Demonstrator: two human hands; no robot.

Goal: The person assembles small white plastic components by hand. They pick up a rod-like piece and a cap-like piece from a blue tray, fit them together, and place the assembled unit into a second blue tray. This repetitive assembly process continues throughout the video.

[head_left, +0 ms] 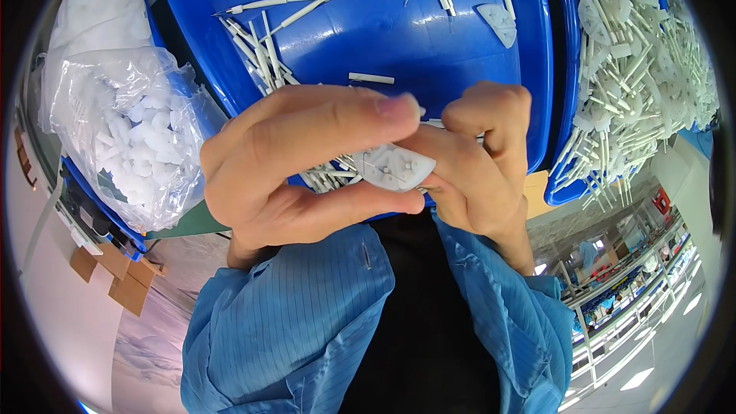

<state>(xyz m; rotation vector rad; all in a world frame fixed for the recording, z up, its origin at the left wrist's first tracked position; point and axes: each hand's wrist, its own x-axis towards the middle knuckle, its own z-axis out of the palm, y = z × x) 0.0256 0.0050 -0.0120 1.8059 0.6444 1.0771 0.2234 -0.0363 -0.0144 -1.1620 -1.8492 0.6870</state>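
Note:
In front of my chest, a translucent white, fan-shaped plastic piece (397,170) with small holes is held between both hands. Thin wires show on its face. My left hand (272,157) is closed on it, with the index finger over the top and the thumb along the lower edge. Curled fingers of my right hand (487,157) press against its right end, and part of their grip is hidden. Below the hands, the large blue tray (337,46) holds white sticks. A similar fan-shaped piece (500,24) lies at the tray's right side.
A clear plastic bag (126,138) of white pieces stands at left. On the right, another blue bin (563,107) is heaped with white sticks and fan-shaped pieces (636,69). Cardboard (130,287) sits at lower left. Shelving (629,276) is visible at lower right.

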